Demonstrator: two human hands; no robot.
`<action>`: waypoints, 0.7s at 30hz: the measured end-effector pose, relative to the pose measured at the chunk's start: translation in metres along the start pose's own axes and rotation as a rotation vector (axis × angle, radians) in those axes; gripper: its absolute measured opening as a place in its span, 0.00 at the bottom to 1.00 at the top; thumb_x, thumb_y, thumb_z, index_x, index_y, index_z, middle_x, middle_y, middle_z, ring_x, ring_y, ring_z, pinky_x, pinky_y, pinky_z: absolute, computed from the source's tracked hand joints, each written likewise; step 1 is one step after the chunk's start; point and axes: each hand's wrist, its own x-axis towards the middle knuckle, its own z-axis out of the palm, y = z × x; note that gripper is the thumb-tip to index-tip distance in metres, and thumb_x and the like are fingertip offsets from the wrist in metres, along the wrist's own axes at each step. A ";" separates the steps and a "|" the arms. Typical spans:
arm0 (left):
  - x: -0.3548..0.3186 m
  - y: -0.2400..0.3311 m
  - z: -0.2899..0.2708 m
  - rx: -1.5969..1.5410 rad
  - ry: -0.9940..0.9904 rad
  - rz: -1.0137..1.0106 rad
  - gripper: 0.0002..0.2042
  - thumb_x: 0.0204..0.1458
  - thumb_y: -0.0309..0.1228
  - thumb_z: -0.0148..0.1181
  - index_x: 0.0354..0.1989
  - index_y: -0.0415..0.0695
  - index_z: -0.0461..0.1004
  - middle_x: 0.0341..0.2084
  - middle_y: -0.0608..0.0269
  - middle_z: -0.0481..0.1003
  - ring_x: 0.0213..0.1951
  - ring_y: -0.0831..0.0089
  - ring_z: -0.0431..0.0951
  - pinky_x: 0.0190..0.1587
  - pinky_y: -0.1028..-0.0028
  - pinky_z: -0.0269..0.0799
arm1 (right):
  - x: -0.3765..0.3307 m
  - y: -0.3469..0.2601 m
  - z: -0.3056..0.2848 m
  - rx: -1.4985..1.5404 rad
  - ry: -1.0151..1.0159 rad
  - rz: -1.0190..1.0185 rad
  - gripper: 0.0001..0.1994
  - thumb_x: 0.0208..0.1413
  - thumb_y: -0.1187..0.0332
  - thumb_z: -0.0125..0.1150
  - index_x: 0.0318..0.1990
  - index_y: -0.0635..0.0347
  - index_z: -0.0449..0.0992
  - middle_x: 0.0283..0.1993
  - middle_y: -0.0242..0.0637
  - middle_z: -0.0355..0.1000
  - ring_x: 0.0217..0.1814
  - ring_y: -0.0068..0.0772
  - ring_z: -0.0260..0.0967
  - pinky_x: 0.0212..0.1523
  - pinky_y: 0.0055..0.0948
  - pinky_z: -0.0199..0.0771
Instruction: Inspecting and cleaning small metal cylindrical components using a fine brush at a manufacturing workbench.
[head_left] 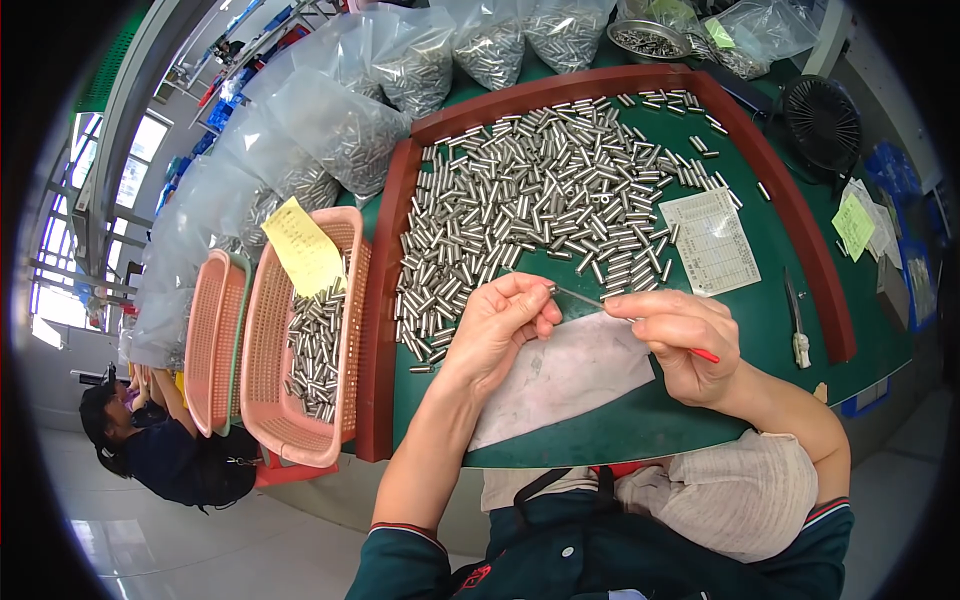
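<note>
My left hand (pixel 500 325) pinches a small metal cylinder (pixel 552 289) between thumb and fingertips; most of the piece is hidden. In my right hand (pixel 690 340) is a thin tool (pixel 580 298) with a slender metal shaft and a red end showing below the fingers. The shaft's tip meets or nearly meets the cylinder; whether it goes inside, I cannot tell. Beneath both hands lies a whitish, smudged cloth or sheet (pixel 570 380). Just beyond them spreads a large pile of short, shiny metal cylinders (pixel 540 190) on the green tabletop (pixel 700 420).
A dark red raised border (pixel 377 330) surrounds the pile. Left of it stand pink baskets (pixel 350 400), one holding cylinders and a yellow note. Filled plastic bags (pixel 340 130) line the back. At right are a printed sheet (pixel 712 240), a pointed tool (pixel 797 320) and a black fan (pixel 820 120). Another person (pixel 170 440) sits left.
</note>
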 end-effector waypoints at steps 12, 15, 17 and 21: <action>0.001 -0.001 0.000 -0.024 -0.008 -0.024 0.08 0.55 0.31 0.53 0.34 0.39 0.71 0.21 0.63 0.72 0.22 0.79 0.68 0.28 0.80 0.66 | 0.002 -0.001 -0.001 -0.006 -0.010 -0.019 0.07 0.46 0.80 0.58 0.34 0.64 0.69 0.34 0.48 0.74 0.25 0.35 0.73 0.22 0.24 0.72; 0.001 -0.001 0.001 -0.012 0.001 -0.021 0.08 0.55 0.31 0.53 0.34 0.39 0.71 0.21 0.63 0.72 0.21 0.79 0.68 0.28 0.80 0.66 | 0.001 0.000 0.001 -0.003 -0.012 -0.001 0.07 0.45 0.80 0.58 0.33 0.64 0.69 0.34 0.48 0.74 0.26 0.35 0.73 0.22 0.24 0.72; 0.001 -0.002 0.002 -0.005 0.008 -0.017 0.08 0.55 0.31 0.53 0.34 0.39 0.71 0.21 0.63 0.72 0.21 0.79 0.68 0.28 0.80 0.66 | 0.001 -0.001 0.000 -0.005 -0.015 0.017 0.08 0.43 0.81 0.59 0.32 0.64 0.69 0.35 0.48 0.74 0.26 0.36 0.73 0.22 0.24 0.72; 0.001 0.000 0.002 0.070 0.031 0.025 0.08 0.55 0.31 0.53 0.33 0.38 0.71 0.20 0.64 0.72 0.20 0.80 0.68 0.27 0.81 0.66 | -0.001 0.002 0.003 -0.076 -0.129 -0.104 0.10 0.36 0.80 0.59 0.30 0.64 0.69 0.36 0.48 0.73 0.31 0.39 0.75 0.27 0.27 0.76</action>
